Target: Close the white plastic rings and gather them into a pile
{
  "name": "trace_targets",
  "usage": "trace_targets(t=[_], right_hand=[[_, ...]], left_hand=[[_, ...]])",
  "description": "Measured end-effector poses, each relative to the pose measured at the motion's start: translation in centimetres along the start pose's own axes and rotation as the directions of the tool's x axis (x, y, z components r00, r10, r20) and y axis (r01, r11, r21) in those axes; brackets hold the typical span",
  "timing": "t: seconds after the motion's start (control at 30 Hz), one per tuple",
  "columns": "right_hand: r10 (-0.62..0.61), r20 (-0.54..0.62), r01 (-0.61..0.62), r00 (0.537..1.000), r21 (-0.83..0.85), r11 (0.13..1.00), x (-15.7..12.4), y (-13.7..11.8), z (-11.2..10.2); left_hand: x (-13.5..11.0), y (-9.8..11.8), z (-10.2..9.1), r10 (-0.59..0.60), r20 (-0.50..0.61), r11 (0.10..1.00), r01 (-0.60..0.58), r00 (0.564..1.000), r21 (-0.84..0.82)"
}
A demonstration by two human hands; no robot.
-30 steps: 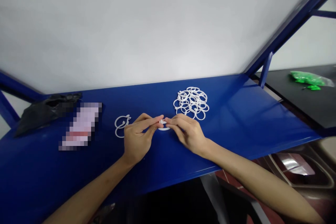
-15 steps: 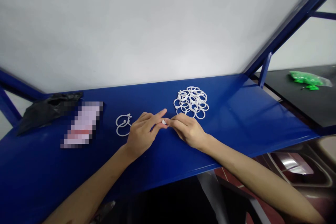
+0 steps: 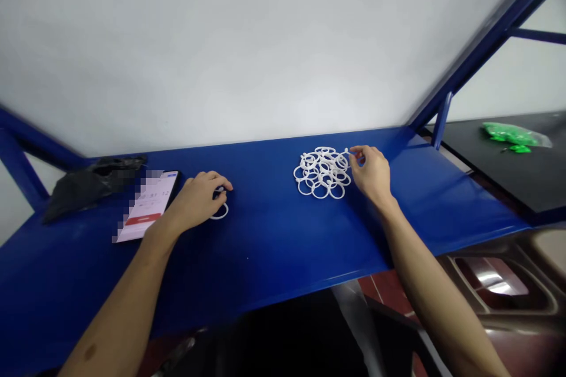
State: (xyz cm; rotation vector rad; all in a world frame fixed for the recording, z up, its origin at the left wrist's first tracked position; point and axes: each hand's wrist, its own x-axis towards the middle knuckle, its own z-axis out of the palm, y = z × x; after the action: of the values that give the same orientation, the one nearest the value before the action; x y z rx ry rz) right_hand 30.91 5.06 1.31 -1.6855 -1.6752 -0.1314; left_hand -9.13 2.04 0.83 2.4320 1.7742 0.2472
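My left hand (image 3: 201, 195) is over the left part of the blue table, its fingers curled and the thumb close to the index finger around a white plastic ring (image 3: 226, 212). Part of that ring shows below the thumb, and a small white knob shows between the fingers; the palm hides the rest. At the right edge of a pile of white plastic rings (image 3: 320, 189), my right hand (image 3: 372, 172) pinches one ring by its small knob (image 3: 346, 151). The piled rings overlap one another, and several carry small knobs.
A phone (image 3: 148, 203) with a lit, partly blurred screen lies beside my left forearm. Behind it sits a black plastic bag (image 3: 84, 188). Blue frame bars (image 3: 442, 121) rise at the table's ends. A bag of green items (image 3: 515, 134) rests on a black table at right.
My hands were together at the middle around a small white piece. They have parted: the left moved left to the separate rings, the right moved right to the pile's edge.
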Motion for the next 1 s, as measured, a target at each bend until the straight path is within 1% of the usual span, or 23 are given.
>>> trace_targets(t=[0.07,0.13,0.23,0.27,0.33,0.47,0.57,0.73,0.83,0.9,1.0], right_hand=[[0.09,0.063,-0.085,0.994,-0.085,0.993,0.2,1.2,0.0],[0.166,0.141,-0.143,0.976,-0.156,0.977,0.3,1.7,0.0],[0.25,0.272,-0.192,0.929,-0.224,0.956,0.2,1.5,-0.2],[0.27,0.302,-0.201,0.914,-0.24,0.95,0.1,1.2,-0.2],[0.3,0.326,-0.215,0.896,-0.271,0.938,0.0,0.9,-0.4],[0.342,0.305,-0.246,0.889,-0.312,0.918,0.1,0.5,-0.6],[0.352,0.3,-0.255,0.887,-0.318,0.913,0.1,0.3,-0.7],[0.335,0.282,-0.238,0.899,-0.326,0.915,0.0,-0.2,-0.9],[0.283,0.233,-0.2,0.931,-0.323,0.925,-0.1,0.2,-0.8],[0.216,0.165,-0.157,0.962,-0.31,0.938,-0.1,0.7,-0.5],[0.089,0.036,-0.077,0.995,-0.251,0.965,-0.2,1.1,0.2]], left_hand=[[0.2,0.0,0.1,0.018,0.008,0.998,-0.018,1.0,-0.058],[0.3,0.0,0.1,0.025,0.007,0.994,-0.024,1.0,-0.108],[0.2,0.0,-0.1,0.003,0.007,0.99,-0.002,1.0,-0.143],[0.1,0.0,-0.2,-0.002,0.007,0.989,0.003,1.0,-0.146],[-0.1,-0.2,-0.5,-0.003,0.007,0.99,0.004,1.0,-0.141],[-0.1,-1.0,-0.4,0.007,0.006,0.991,-0.006,1.0,-0.133],[0.1,-1.6,0.0,-0.012,0.014,0.992,0.013,1.0,-0.127],[0.1,-1.6,-0.2,-0.06,-0.008,0.99,0.058,0.998,-0.13],[-0.1,-1.3,-0.3,-0.091,-0.033,0.987,0.086,0.995,-0.136],[-0.3,-1.2,-0.4,-0.116,-0.068,0.984,0.105,0.991,-0.143],[-0.4,-0.8,-0.9,-0.121,-0.172,0.985,0.097,0.978,-0.141]])
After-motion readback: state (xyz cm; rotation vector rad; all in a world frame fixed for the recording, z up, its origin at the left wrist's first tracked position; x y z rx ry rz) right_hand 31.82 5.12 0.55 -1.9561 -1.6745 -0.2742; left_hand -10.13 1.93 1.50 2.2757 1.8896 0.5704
